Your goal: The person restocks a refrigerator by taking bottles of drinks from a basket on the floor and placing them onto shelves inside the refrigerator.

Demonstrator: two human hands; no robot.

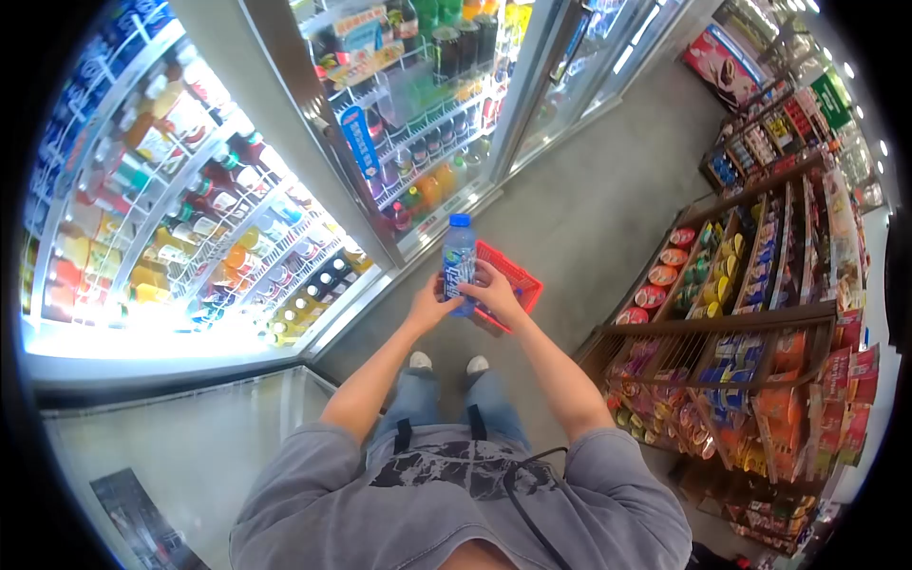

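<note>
A clear bottle of bluish drink (458, 261) with a blue cap stands upright in front of me, held between both hands. My left hand (434, 304) wraps its lower left side. On the right side, the fingers and thumb of my right hand (495, 293) close on the bottle near its label. Behind the bottle and my right hand is a red shopping basket (524, 283), partly hidden by them. Whether the basket hangs from my arm or rests on the floor, I cannot tell.
To the left, a lit drinks fridge (190, 209) with its glass door (190, 456) swung out toward me. More glass-fronted fridges (418, 104) run ahead. On the right stands a snack shelf (722, 323) with packets and tubs. Grey floor (598, 180) lies between them.
</note>
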